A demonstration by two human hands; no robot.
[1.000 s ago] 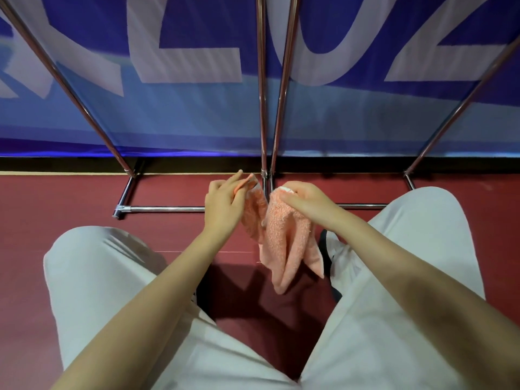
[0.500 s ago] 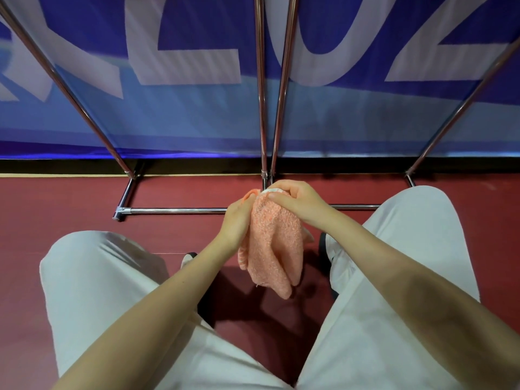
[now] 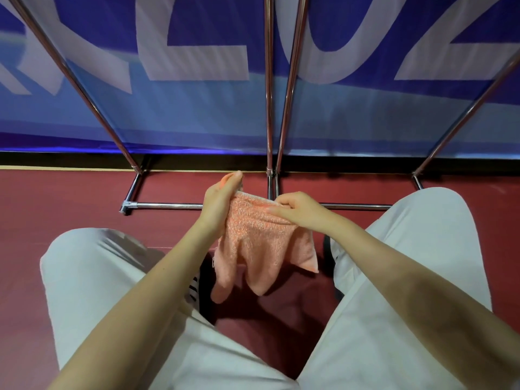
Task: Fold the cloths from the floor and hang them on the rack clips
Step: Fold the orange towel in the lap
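Note:
A peach terry cloth (image 3: 259, 246) hangs in the air between my knees, stretched along its top edge. My left hand (image 3: 218, 201) pinches the cloth's upper left corner, thumb raised toward the rack. The upper right corner is gripped by my right hand (image 3: 298, 211), fingers curled over the edge. Two loose flaps of the cloth dangle toward the floor. The chrome rack (image 3: 268, 108) stands just beyond my hands; its clips are out of view.
The rack's bottom bar (image 3: 166, 205) lies on the red floor (image 3: 56, 206) just behind my hands, with slanted legs left and right. A blue banner (image 3: 197, 108) stands behind the rack. My knees in light trousers (image 3: 92, 274) flank the cloth.
My hands have moved apart, spreading the cloth's top edge wide. Before, the cloth was bunched between hands held close together.

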